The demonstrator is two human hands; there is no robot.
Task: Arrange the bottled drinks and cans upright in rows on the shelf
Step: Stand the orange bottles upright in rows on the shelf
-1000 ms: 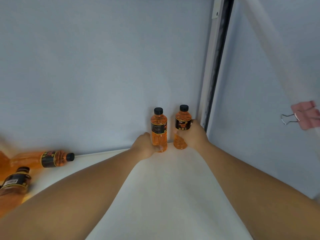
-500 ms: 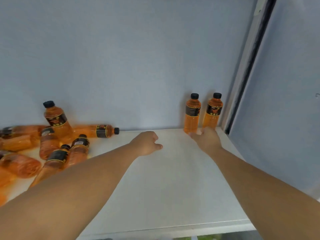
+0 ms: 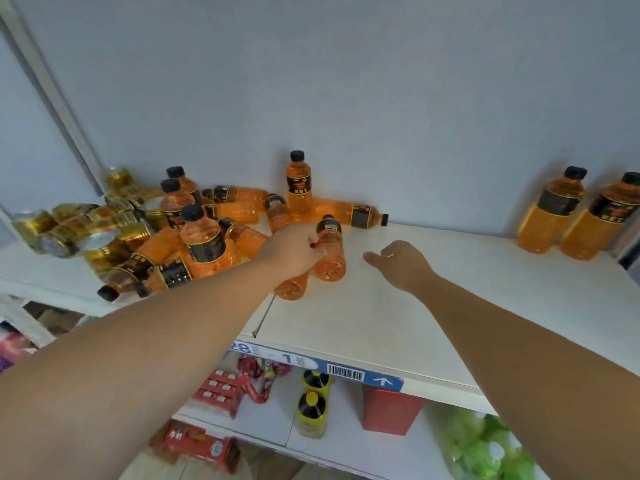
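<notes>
Two orange drink bottles (image 3: pixel 550 213) (image 3: pixel 597 221) stand upright side by side at the right end of the white shelf (image 3: pixel 381 323). A heap of the same black-capped orange bottles (image 3: pixel 207 237) lies left of centre, most on their sides, and one bottle (image 3: pixel 299 188) stands upright at the back wall. Gold cans (image 3: pixel 86 230) are piled at the far left. My left hand (image 3: pixel 294 249) reaches into the heap with its fingers curled round a lying bottle (image 3: pixel 292 287), its fingertips touching the neighbouring bottle (image 3: pixel 331 252). My right hand (image 3: pixel 403 261) hovers over bare shelf beside it, fingers relaxed and holding nothing.
A blue price strip with a barcode (image 3: pixel 343 370) runs along the shelf's front edge. The lower shelf holds red packets (image 3: pixel 221 393), yellow-capped bottles (image 3: pixel 311 410), a red box (image 3: pixel 389 410) and green bags (image 3: pixel 485 452). A grey upright post (image 3: pixel 52 95) stands at the left.
Both hands left the two upright bottles at the right and travelled left to the heap. My left hand now grips a lying bottle. The view swung left and down.
</notes>
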